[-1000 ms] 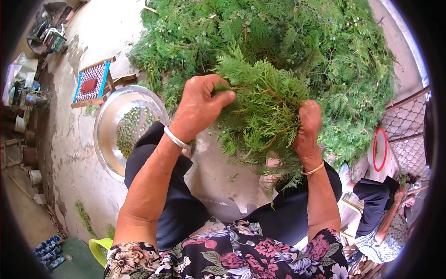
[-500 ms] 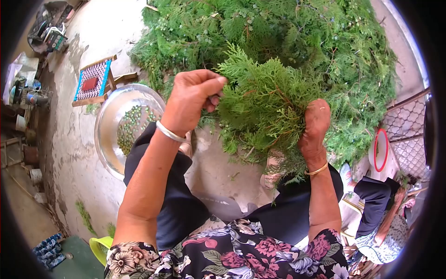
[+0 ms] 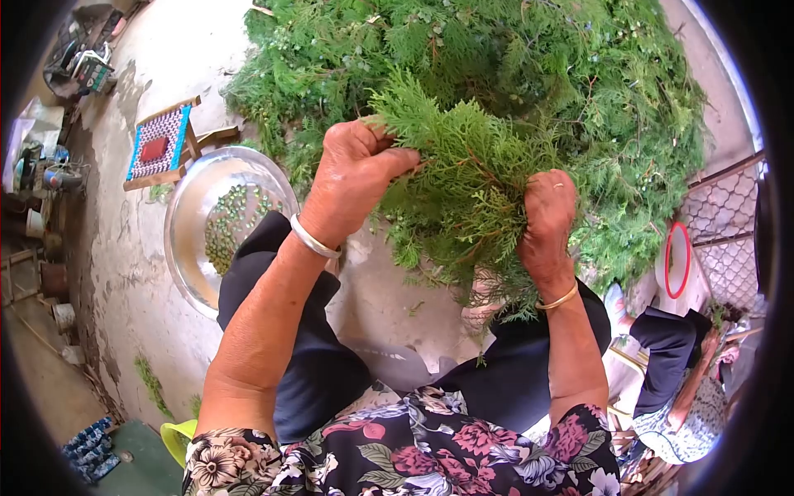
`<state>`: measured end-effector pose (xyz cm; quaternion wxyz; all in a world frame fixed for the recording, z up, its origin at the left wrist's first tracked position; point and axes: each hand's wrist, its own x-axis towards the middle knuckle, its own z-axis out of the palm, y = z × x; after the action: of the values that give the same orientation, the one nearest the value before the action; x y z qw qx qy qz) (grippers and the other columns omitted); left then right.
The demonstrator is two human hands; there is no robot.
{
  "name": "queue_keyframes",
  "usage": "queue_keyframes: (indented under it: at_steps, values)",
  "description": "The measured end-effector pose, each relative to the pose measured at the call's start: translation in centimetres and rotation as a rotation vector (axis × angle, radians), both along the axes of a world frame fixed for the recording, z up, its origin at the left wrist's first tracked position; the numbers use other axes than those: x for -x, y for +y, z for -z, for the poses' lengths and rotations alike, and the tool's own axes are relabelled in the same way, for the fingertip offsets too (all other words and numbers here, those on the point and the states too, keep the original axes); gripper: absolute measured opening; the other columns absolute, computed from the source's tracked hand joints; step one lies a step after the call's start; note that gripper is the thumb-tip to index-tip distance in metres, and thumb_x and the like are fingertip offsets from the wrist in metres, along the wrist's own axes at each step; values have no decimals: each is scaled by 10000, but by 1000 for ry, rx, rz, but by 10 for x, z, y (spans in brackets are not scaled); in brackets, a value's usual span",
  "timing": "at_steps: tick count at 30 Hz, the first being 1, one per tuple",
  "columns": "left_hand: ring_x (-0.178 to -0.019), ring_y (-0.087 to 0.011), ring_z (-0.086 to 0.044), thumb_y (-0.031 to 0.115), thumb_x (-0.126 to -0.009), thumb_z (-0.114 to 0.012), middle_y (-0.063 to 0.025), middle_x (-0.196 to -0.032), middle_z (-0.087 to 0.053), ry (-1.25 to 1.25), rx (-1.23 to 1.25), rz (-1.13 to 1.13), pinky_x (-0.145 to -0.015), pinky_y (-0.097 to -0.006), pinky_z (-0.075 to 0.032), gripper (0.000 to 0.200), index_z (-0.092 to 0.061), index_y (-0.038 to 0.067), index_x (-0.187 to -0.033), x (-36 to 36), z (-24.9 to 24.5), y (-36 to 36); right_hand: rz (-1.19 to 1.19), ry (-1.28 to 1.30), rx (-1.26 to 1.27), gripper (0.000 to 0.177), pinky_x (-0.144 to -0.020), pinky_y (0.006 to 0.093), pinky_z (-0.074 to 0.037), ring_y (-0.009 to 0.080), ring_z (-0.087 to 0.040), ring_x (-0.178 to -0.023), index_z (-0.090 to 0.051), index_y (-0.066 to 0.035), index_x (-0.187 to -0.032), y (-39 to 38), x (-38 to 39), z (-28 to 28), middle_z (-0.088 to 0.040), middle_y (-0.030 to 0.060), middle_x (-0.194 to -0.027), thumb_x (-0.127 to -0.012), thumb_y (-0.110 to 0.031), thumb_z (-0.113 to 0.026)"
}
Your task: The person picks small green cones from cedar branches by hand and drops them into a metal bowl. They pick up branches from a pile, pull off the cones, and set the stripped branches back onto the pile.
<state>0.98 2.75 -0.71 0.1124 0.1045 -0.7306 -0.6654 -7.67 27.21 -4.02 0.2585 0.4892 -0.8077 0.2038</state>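
A leafy green cypress branch (image 3: 467,165) is held up over my lap. My right hand (image 3: 548,223), with a thin gold-coloured bangle at the wrist, is closed around its lower right side. At the branch's left edge, my left hand (image 3: 356,169), wearing a silver bangle, has its fingers closed on the foliage. Whether a small cone is between those fingertips is hidden. A wide metal basin (image 3: 184,248) stands left of my knee, with many small green cones (image 3: 227,223) in it.
Beyond my hands lies a large heap of cypress branches (image 3: 628,124). A low woven stool (image 3: 171,132) stands behind the basin. On the right are a red-rimmed container (image 3: 678,260), wire mesh (image 3: 728,211) and another seated person (image 3: 674,364).
My left hand has moved right and slightly down, into the branch's left edge. The right hand and branch have shifted a little left.
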Motion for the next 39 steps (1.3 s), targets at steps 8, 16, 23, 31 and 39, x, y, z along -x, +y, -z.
queue_keyframes:
  at_steps: [8,16,23,31,39]
  values:
    - [-736,-75,-552,-10,-744,-635,-35,-874,-626,15,-80,-21,-703,-198,-451,206,-598,-34,-945,3,1,-2,-1,-33,18,224,-845,501,-413,401,-521,-841,-502,49,-856,2,2,3,-530,182,-868,-637,21,-543]
    - [-694,-130,-567,15,-787,-610,-66,-850,-620,18,-367,65,-507,-258,-438,128,-598,-6,-913,5,14,-6,-1,-35,2,235,-861,467,-402,327,-548,-836,-545,26,-823,0,0,1,-564,139,-845,-588,34,-547]
    - [-650,-117,-564,2,-767,-611,-63,-773,-611,18,-333,36,-537,-260,-447,121,-618,-11,-887,6,6,1,-36,-34,-2,235,-853,465,-407,319,-550,-839,-544,22,-819,-1,-1,4,-566,133,-852,-584,17,-547]
    - [-660,-93,-573,17,-724,-681,-22,-753,-635,-90,69,113,-617,-242,-465,173,-660,-26,-890,3,-13,-5,-53,-84,30,214,-816,457,-415,329,-537,-786,-538,26,-794,-1,-1,-1,-554,142,-800,-580,23,-534]
    - [-638,-102,-561,14,-736,-709,-55,-735,-634,-54,190,40,-621,-241,-476,198,-621,-43,-905,-6,-3,-10,0,-134,69,195,-772,436,-423,359,-528,-782,-514,32,-779,6,6,-1,-556,163,-801,-589,19,-555]
